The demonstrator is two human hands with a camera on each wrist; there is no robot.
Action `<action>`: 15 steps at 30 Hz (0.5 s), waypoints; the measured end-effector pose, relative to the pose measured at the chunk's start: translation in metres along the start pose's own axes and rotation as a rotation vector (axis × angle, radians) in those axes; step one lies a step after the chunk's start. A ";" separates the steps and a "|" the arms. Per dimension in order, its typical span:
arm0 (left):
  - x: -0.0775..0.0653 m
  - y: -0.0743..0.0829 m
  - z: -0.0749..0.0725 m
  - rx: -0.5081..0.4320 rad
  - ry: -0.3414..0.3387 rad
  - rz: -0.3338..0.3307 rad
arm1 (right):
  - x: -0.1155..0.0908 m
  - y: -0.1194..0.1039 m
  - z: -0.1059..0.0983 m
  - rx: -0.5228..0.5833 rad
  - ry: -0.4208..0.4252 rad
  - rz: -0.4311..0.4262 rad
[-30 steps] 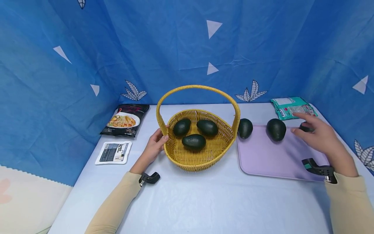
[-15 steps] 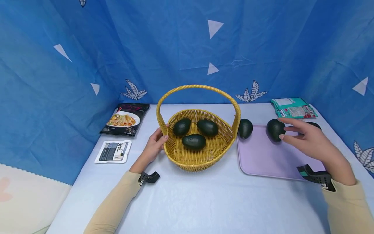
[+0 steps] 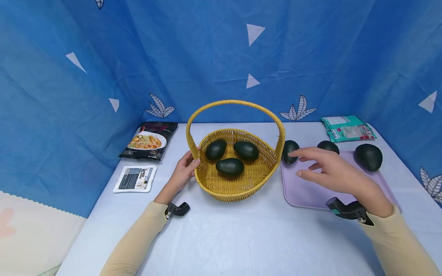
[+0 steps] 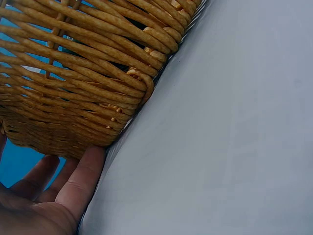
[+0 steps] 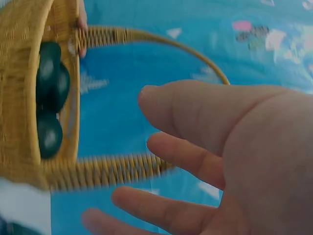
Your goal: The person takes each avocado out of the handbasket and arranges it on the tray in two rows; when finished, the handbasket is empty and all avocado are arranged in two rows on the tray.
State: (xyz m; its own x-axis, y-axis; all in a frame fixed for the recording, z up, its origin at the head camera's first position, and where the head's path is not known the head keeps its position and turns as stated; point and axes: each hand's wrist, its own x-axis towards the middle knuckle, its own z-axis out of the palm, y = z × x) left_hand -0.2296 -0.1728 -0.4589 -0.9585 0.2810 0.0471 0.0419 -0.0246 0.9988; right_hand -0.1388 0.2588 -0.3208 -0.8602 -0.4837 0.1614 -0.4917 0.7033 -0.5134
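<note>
A yellow wicker basket (image 3: 238,196) with a tall arched handle holds three dark green avocados (image 3: 229,167). At its left side my left hand (image 3: 182,171) grips the rim by the handle's base, with fingers (image 4: 80,183) against the outer weave in the left wrist view. My right hand (image 3: 331,170) hovers over the lilac tray (image 3: 298,193), fingers spread and palm empty. Its fingertips overlap the leftmost avocado (image 3: 288,147) in the head view. Another avocado (image 3: 328,146) is partly hidden behind that hand, and a third avocado (image 3: 368,157) lies at the tray's right.
Back left, a black noodle packet (image 3: 148,141) lies on the white table (image 3: 221,237), with a small white-edged pack (image 3: 135,179) in front of it. A teal packet (image 3: 348,128) lies behind the tray. Blue patterned cloth (image 3: 214,57) hangs behind the table.
My right hand has moved left across the tray, past the middle avocado to the leftmost one, uncovering the right-hand avocado. My left hand and the basket have stayed in place.
</note>
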 end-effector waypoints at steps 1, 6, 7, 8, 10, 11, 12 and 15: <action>0.000 0.000 0.000 -0.001 0.000 0.000 | 0.004 -0.005 0.002 0.005 -0.019 -0.012; 0.000 0.001 0.001 -0.005 0.002 -0.004 | 0.025 -0.023 0.016 -0.011 -0.083 -0.098; 0.000 0.001 0.001 -0.006 0.004 -0.006 | 0.030 -0.025 0.019 -0.020 -0.095 -0.111; 0.000 0.001 0.001 -0.006 0.002 -0.007 | 0.036 -0.028 0.023 -0.029 -0.106 -0.123; 0.000 0.001 0.001 -0.003 -0.001 -0.006 | 0.047 -0.033 0.030 -0.045 -0.128 -0.126; 0.000 0.000 0.001 -0.001 -0.001 -0.006 | 0.053 -0.035 0.033 -0.052 -0.133 -0.125; 0.000 0.000 0.001 -0.002 -0.001 -0.005 | 0.059 -0.037 0.036 -0.056 -0.139 -0.121; 0.000 0.000 0.001 0.000 0.000 -0.001 | 0.078 -0.043 0.044 -0.057 -0.161 -0.097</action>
State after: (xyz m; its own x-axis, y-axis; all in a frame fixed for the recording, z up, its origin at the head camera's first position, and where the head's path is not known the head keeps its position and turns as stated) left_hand -0.2295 -0.1715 -0.4585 -0.9585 0.2814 0.0464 0.0411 -0.0246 0.9989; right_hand -0.1786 0.1675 -0.3231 -0.7781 -0.6244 0.0690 -0.5822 0.6756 -0.4523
